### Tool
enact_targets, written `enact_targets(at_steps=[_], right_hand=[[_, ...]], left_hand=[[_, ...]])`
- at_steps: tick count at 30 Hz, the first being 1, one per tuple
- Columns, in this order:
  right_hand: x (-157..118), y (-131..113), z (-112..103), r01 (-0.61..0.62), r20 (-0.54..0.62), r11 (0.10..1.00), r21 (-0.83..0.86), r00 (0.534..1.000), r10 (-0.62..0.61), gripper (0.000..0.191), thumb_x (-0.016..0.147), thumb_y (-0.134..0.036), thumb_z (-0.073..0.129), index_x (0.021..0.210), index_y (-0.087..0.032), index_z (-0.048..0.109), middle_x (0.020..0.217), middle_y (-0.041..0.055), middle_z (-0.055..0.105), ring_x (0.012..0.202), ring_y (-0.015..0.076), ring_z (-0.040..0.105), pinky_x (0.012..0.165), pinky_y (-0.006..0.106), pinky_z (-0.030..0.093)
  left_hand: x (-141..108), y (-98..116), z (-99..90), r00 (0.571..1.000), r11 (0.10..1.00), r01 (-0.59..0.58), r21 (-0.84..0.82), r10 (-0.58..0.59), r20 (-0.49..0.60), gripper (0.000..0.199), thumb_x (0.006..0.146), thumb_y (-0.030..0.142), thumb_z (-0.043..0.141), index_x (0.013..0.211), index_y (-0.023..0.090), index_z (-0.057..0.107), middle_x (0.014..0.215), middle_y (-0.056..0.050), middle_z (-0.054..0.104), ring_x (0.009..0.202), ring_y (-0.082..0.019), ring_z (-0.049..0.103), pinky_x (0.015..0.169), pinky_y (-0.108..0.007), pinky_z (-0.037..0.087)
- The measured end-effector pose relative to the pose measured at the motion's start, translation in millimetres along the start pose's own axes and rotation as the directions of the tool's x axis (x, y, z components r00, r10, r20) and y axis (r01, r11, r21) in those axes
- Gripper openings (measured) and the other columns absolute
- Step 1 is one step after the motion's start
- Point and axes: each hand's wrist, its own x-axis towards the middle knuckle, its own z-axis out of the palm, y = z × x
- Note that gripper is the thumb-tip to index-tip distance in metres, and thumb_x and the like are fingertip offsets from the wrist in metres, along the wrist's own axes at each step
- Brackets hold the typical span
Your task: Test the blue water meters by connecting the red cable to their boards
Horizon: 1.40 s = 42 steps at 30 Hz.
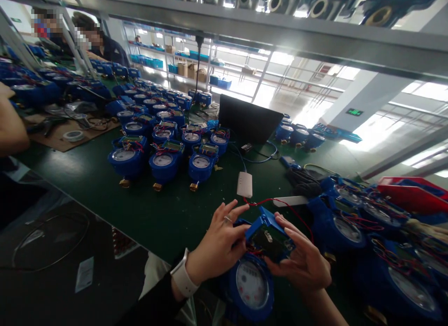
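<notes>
A blue water meter (pixel 252 285) with a round white dial lies at the table's near edge, in front of me. Above its dial, a blue electronics housing (pixel 268 237) is tilted up, showing a dark circuit board inside. My right hand (pixel 303 256) grips this housing from the right, thumb below and fingers on its upper edge. My left hand (pixel 224 237) pinches the housing's left corner between thumb and index finger, the other fingers stretched out. Red wires run near the housing, and a small white box (pixel 244 184) on a cable lies just beyond my hands.
Rows of blue water meters (pixel 166 160) stand to the left, and more meters (pixel 345 228) crowd the right. A dark laptop screen (pixel 249 118) stands at the back. On the far right is a red bin (pixel 413 195). A metal shelf (pixel 245 24) crosses overhead. Other people (pixel 105 43) sit at far left.
</notes>
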Motion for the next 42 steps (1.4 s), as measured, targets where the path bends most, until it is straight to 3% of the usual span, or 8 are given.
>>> enact_targets(at_steps=[3,6,11,21,27,32,37,42], right_hand=[[1,1,-3,-0.022,0.022,0.997,-0.071,0.999,0.024,0.07,0.066,-0.025,0.086,0.127,-0.024,0.052,0.121,0.0151,0.067,0.111,0.0395,0.065,0.091,0.061,0.057],[2,0,-4,-0.008,0.01,0.997,-0.081,1.0,0.009,0.067,0.07,-0.022,0.082,0.13,-0.022,0.051,0.124,0.0158,0.066,0.113,0.038,0.064,0.091,0.06,0.058],[-5,-1,2,-0.041,-0.062,0.998,-0.037,0.997,0.039,0.067,0.072,-0.015,0.079,0.133,-0.018,0.052,0.127,0.0173,0.065,0.111,0.0362,0.066,0.09,0.055,0.059],[-16,1,-1,-0.367,0.0,0.927,-0.085,0.93,0.368,0.06,0.072,-0.033,0.082,0.126,-0.02,0.058,0.117,0.0134,0.07,0.1,0.0307,0.071,0.086,0.04,0.061],[4,6,-8,-0.674,0.356,0.733,0.094,0.71,0.608,0.064,0.076,-0.051,0.078,0.126,-0.017,0.061,0.124,0.0154,0.067,0.113,0.0328,0.064,0.095,0.043,0.056],[0,8,-36,-0.749,0.422,0.65,0.128,0.634,0.648,0.079,0.077,-0.055,0.077,0.142,-0.023,0.047,0.145,0.0149,0.051,0.129,0.0324,0.052,0.106,0.051,0.046],[-17,1,-79,-0.771,0.281,0.519,-0.369,0.44,0.853,0.036,0.086,-0.052,0.06,0.096,-0.019,0.067,0.09,0.0098,0.073,0.081,0.0275,0.071,0.072,0.04,0.058],[-39,-18,-88,-0.504,0.249,0.279,-0.818,0.127,0.96,0.014,0.086,-0.029,0.057,0.088,-0.019,0.067,0.094,0.0099,0.074,0.084,0.0284,0.071,0.069,0.037,0.053]], left_hand=[[15,1,-12.0,0.966,0.994,-0.098,0.042,0.085,0.243,0.037,0.081,0.012,0.063,0.115,0.027,0.069,0.155,-0.009,0.038,0.148,-0.038,0.022,0.117,-0.067,0.016],[21,-3,-17.5,0.948,0.984,-0.153,0.088,0.121,0.293,0.038,0.078,0.012,0.066,0.113,0.024,0.069,0.145,-0.013,0.051,0.143,-0.037,0.034,0.116,-0.066,0.019],[2,-13,-4.9,0.995,0.995,-0.074,-0.071,0.07,-0.067,0.013,0.075,0.01,0.067,0.083,0.021,0.068,0.108,-0.008,0.071,0.118,-0.029,0.061,0.109,-0.051,0.041],[-53,-4,23.9,0.865,0.972,-0.138,-0.189,0.025,-0.502,0.017,0.088,0.006,0.062,0.09,0.023,0.058,0.095,0.0,0.069,0.102,-0.015,0.069,0.09,-0.022,0.054],[-59,1,18.3,0.886,0.997,-0.067,-0.044,0.039,-0.462,0.011,0.087,0.013,0.066,0.091,0.023,0.067,0.088,-0.001,0.068,0.082,-0.014,0.065,0.076,-0.023,0.053],[-64,4,17.2,0.901,0.94,0.05,-0.338,-0.189,-0.391,0.01,0.091,0.017,0.06,0.087,0.022,0.067,0.086,0.001,0.068,0.078,-0.011,0.066,0.07,-0.016,0.052],[-65,1,20.3,0.863,0.809,0.266,-0.525,-0.442,-0.244,0.012,0.09,0.029,0.06,0.087,0.02,0.067,0.075,0.001,0.068,0.068,-0.012,0.064,0.062,-0.016,0.05],[-59,4,16.1,0.85,0.734,0.292,-0.613,-0.493,-0.184,0.01,0.082,0.027,0.063,0.083,0.018,0.067,0.082,-0.001,0.069,0.077,-0.015,0.066,0.07,-0.018,0.053]])
